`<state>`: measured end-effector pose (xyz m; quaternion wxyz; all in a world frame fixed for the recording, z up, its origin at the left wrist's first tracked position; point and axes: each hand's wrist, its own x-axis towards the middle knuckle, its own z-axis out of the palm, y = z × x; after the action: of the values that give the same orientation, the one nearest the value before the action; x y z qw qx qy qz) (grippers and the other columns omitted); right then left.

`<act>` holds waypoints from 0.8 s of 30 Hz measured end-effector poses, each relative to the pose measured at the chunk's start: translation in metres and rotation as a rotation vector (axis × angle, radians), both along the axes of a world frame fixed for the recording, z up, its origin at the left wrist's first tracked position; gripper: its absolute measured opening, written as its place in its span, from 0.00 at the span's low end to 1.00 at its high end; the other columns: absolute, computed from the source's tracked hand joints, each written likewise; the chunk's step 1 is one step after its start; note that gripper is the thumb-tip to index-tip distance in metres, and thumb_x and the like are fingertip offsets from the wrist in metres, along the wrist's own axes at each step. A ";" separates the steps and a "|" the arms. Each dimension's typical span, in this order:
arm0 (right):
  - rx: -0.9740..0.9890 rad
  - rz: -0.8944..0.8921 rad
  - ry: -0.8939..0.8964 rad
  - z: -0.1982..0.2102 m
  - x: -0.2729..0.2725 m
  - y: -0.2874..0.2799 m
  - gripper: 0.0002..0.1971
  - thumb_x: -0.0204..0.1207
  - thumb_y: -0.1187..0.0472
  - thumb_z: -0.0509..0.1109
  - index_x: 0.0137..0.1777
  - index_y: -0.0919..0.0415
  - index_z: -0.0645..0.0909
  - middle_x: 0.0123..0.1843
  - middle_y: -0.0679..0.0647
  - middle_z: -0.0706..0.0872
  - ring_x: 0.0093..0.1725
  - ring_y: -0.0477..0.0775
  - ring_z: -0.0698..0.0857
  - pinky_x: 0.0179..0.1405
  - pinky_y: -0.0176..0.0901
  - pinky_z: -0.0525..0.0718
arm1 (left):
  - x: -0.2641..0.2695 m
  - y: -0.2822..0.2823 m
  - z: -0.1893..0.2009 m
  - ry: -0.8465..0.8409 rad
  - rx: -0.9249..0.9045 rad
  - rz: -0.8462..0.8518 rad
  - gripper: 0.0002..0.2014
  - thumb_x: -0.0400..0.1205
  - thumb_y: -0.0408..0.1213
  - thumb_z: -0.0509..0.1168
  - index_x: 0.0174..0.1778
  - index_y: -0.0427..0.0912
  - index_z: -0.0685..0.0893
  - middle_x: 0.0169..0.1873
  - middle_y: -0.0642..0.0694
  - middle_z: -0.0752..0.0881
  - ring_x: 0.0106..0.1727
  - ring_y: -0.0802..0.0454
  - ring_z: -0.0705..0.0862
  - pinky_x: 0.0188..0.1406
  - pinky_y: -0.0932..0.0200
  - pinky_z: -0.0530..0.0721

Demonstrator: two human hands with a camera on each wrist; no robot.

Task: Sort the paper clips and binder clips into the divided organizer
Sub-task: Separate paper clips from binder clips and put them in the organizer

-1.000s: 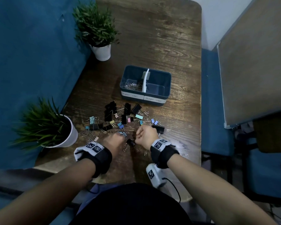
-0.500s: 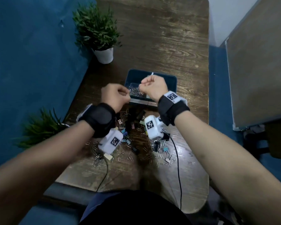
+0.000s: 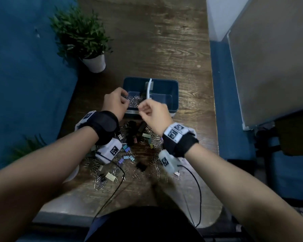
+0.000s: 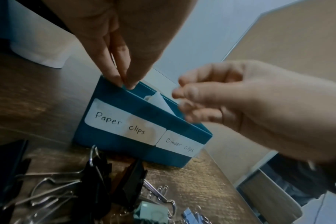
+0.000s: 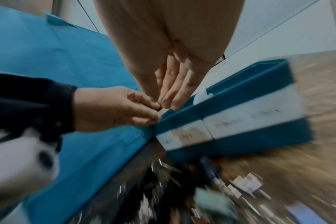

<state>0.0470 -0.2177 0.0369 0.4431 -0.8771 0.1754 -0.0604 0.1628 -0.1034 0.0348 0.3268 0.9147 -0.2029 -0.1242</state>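
The blue divided organizer stands mid-table with a white divider. Its left compartment holds a heap of paper clips. Labels on the front read "Paper clips" and "Binder clips". My left hand hovers over the left compartment's near corner with its fingertips pinched together; no clip shows between them. My right hand hangs just in front of the organizer's near wall, its fingers loose and holding nothing. Mixed binder clips and paper clips lie scattered below both wrists.
A potted plant stands behind the organizer on the left, and another sits by the table's near left edge. Blue wall panels run along the left. Camera cables trail over the near table edge. A tan board leans at the right.
Both hands left the clip pile and rose to the organizer. The right hand has since drawn back from above the divider to the near wall, and its fingers have loosened.
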 end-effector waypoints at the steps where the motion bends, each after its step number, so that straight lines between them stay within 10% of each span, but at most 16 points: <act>1: -0.028 0.055 0.027 -0.004 -0.016 0.001 0.07 0.76 0.66 0.72 0.53 0.58 0.84 0.46 0.45 0.87 0.44 0.39 0.84 0.52 0.27 0.82 | -0.004 0.004 0.003 -0.010 -0.033 -0.003 0.07 0.77 0.32 0.68 0.49 0.44 0.80 0.35 0.50 0.87 0.39 0.57 0.80 0.39 0.72 0.68; 6: -0.308 0.143 0.234 -0.042 -0.081 -0.018 0.09 0.78 0.59 0.70 0.58 0.54 0.82 0.57 0.48 0.85 0.60 0.47 0.80 0.68 0.45 0.78 | -0.034 0.028 0.005 -0.081 -0.024 -0.222 0.06 0.77 0.39 0.70 0.42 0.48 0.78 0.34 0.52 0.83 0.39 0.55 0.81 0.41 0.54 0.83; 13: -0.362 0.192 0.380 -0.063 -0.116 -0.024 0.11 0.79 0.63 0.69 0.60 0.55 0.80 0.61 0.50 0.83 0.63 0.51 0.77 0.67 0.44 0.74 | -0.096 0.034 -0.037 -0.223 0.351 -0.930 0.25 0.81 0.43 0.64 0.74 0.46 0.71 0.74 0.43 0.71 0.75 0.42 0.66 0.70 0.45 0.74; 24: -0.290 0.196 0.402 -0.062 -0.131 -0.041 0.13 0.74 0.70 0.68 0.54 0.51 0.79 0.55 0.47 0.84 0.54 0.47 0.83 0.58 0.43 0.84 | -0.094 0.048 -0.052 -0.237 0.573 -0.759 0.23 0.83 0.44 0.59 0.73 0.38 0.71 0.78 0.39 0.61 0.77 0.40 0.60 0.69 0.43 0.74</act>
<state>-0.0839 -0.2586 -0.0255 0.2731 -0.9386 0.1633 0.1337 0.0683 -0.0551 -0.0172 -0.0316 0.8370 -0.5156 -0.1804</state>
